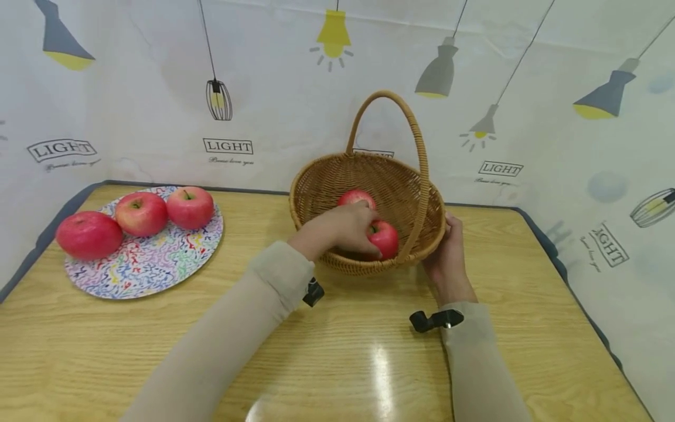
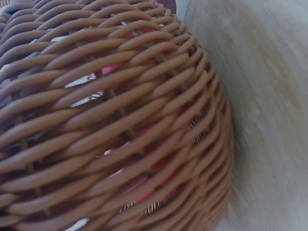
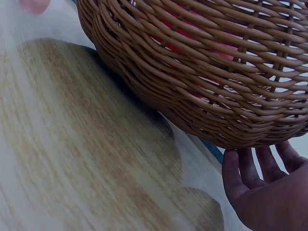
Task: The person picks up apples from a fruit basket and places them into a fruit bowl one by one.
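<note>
A brown wicker basket with a tall arched handle stands near the back of the table. Inside it my left hand reaches over the near rim and grips a red apple. Another red apple lies behind that hand in the basket. My right hand touches the basket's outer right side, its fingers against the weave in the right wrist view. The left wrist view is filled by the woven wall, with red showing through the gaps; the left hand's fingertips are hidden there.
At the left of the wooden table lies a round patterned plate bearing a red apple, a second apple and a third apple. A lamp-printed white cloth stands behind the table and along its sides.
</note>
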`<state>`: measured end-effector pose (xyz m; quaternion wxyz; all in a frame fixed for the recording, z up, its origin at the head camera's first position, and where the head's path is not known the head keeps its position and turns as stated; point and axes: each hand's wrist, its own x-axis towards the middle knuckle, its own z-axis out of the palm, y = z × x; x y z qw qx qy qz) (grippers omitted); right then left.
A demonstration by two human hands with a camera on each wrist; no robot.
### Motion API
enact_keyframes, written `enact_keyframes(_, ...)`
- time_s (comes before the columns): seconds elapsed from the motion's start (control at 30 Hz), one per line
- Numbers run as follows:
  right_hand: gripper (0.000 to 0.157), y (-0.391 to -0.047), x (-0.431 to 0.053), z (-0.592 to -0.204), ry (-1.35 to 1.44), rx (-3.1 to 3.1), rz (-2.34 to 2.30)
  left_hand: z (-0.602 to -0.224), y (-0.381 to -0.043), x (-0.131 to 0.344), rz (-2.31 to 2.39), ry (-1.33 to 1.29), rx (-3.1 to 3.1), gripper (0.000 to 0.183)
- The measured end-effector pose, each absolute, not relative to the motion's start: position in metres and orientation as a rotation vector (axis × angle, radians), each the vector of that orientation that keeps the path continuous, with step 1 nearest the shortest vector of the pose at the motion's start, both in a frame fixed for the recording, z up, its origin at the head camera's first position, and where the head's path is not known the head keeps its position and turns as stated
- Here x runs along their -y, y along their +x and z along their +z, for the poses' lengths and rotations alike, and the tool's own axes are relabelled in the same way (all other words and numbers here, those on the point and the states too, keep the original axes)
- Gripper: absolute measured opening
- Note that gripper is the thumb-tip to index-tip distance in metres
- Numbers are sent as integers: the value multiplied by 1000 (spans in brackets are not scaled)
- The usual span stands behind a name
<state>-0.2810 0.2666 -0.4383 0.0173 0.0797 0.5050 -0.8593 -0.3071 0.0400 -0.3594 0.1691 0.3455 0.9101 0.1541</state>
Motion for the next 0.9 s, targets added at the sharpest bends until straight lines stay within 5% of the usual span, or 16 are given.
enact_keyframes(0.9, 65, -281, -269, -441, 299, -1569, -2653, -364, -312, -45, 492, 1154, -2499, 55)
